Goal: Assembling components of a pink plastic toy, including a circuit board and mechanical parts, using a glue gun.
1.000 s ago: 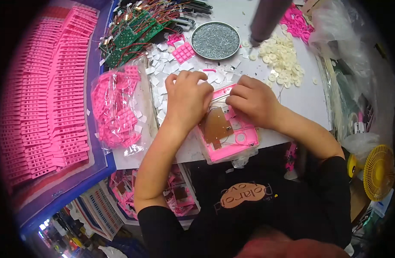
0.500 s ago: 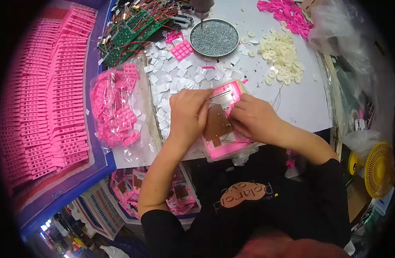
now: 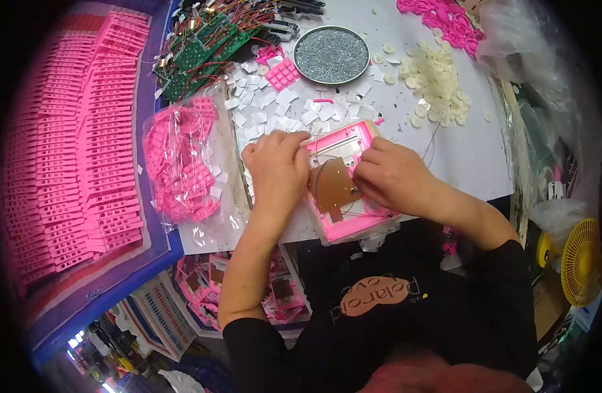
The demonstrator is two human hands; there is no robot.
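A pink plastic housing (image 3: pixel 343 230) lies slanted before me, open side up, on a clear plastic wrapping. Inside it sits a brown circuit board (image 3: pixel 334 187) with thin wires looping across. My left hand (image 3: pixel 277 169) is at the housing's left edge, its fingers bent and closed near the upper left corner, where a thin wire runs; what they grip is hidden. Over the right edge of the board, my right hand (image 3: pixel 394 173) has its fingers pinched together and pointing down into the housing. Their tips hide whatever is between them.
Beyond the housing stands a round tin of small screws (image 3: pixel 332 56). White paper squares (image 3: pixel 281 108) are scattered left of it, cream discs (image 3: pixel 438 85) right. Green circuit boards (image 3: pixel 209 59), bagged pink keypads (image 3: pixel 180 160) and stacked pink parts (image 3: pixel 104 137) lie left; a yellow fan (image 3: pixel 579 262) stands right.
My left hand has drawn back leftward from the housing's top, uncovering more of the board and a dark wire. The screwdriver tip above the screw tin has left the view.
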